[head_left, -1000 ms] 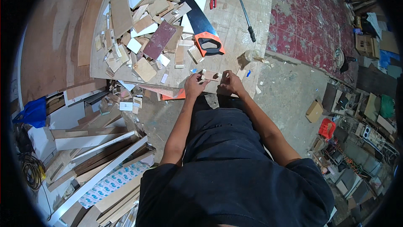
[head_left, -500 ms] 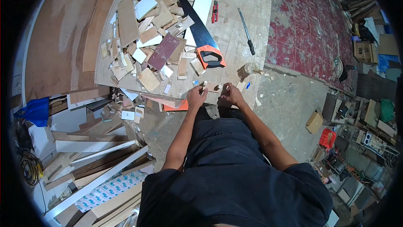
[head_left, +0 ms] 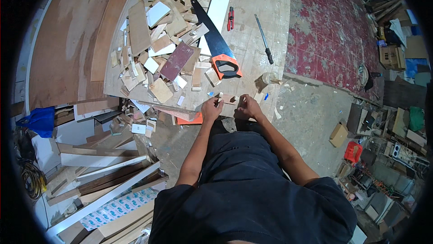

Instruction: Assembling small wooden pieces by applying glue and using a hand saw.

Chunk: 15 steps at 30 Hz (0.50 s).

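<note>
Left hand [head_left: 211, 108]: down at the near edge of the bench [head_left: 249, 41], fingertips right at the left end of a small piece of wood [head_left: 228, 98]; whether they pinch it or only rest against it, I cannot tell.
Right hand [head_left: 249, 107]: fingers curled at the other end, very close in; again no telling from up here whether they grip the wood or merely sit beside it.
Between the hands: a clear gap, and that small piece of wood lies right across it, level with the fingertips, a stubby pale block [head_left: 220, 95] up at its left end.
Saw [head_left: 215, 36]: just beyond the hands, orange-and-black handle nearest, dark blade slanting away to the left, across a white board [head_left: 221, 2].
Scraps [head_left: 177, 61]: a big jumbled heap, left of the saw.
Knife [head_left: 231, 19]: red, lying right of the white board.
Screwdriver [head_left: 264, 40]: long, further right, dark handle toward the person.
Jar [head_left: 269, 79]: see-through, near the bench's right edge, beyond the right hand.
</note>
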### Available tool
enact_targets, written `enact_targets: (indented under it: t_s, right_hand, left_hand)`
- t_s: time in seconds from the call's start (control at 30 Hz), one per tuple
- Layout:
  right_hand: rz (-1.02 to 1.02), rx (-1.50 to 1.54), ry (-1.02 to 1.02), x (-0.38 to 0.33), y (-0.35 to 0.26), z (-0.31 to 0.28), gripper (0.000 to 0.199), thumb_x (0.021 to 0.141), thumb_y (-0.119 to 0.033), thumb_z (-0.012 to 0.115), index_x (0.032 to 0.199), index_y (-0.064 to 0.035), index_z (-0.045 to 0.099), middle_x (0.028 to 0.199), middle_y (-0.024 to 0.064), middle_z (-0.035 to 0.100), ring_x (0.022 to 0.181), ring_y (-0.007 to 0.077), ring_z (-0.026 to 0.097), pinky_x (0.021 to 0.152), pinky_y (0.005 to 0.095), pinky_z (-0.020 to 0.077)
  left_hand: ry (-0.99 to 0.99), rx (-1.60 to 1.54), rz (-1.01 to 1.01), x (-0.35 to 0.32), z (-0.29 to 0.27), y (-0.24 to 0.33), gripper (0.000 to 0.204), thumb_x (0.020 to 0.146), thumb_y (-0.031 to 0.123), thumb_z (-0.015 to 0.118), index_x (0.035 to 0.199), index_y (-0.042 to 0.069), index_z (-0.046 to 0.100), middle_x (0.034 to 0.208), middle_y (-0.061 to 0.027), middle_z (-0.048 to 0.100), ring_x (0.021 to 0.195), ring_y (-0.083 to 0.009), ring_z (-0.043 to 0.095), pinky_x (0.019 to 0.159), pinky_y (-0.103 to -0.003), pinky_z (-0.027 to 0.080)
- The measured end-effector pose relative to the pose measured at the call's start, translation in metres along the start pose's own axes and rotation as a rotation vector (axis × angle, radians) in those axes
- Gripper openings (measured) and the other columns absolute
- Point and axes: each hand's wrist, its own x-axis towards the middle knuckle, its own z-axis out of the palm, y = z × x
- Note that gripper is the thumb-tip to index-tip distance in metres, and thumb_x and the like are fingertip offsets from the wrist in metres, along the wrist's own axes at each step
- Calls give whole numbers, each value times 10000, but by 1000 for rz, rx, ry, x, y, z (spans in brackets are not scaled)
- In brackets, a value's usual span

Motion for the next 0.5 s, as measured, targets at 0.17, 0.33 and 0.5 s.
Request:
enact_targets:
  t_s: [0.17,0.33,0.5]
  right_hand:
    - [3,-10,-3,0,-2,0,669,680,-210,865,1221,-57,502,1080,198,647,1002,358,649,870,444,517]
    - [29,-16,-14,0,-2,1,672,679,-213,867,1224,-56,505,1086,195,646,1006,353,648,874,442,516]
    - [-15,-14,20,-2,-1,2,665,687,-225,854,1230,-69,504,1052,202,658,981,376,651,847,445,519]
  left_hand:
    - [39,-33,46,-2,0,-6,329,849,362,710,940,46,719,830,-130,727,785,-289,702,730,-409,540]
    - [15,-68,37,-1,2,-10,303,873,338,680,922,42,722,819,-131,723,781,-296,699,729,-412,537]
    - [51,-69,52,-2,4,-9,285,873,317,676,904,39,723,820,-131,722,775,-306,697,730,-413,538]
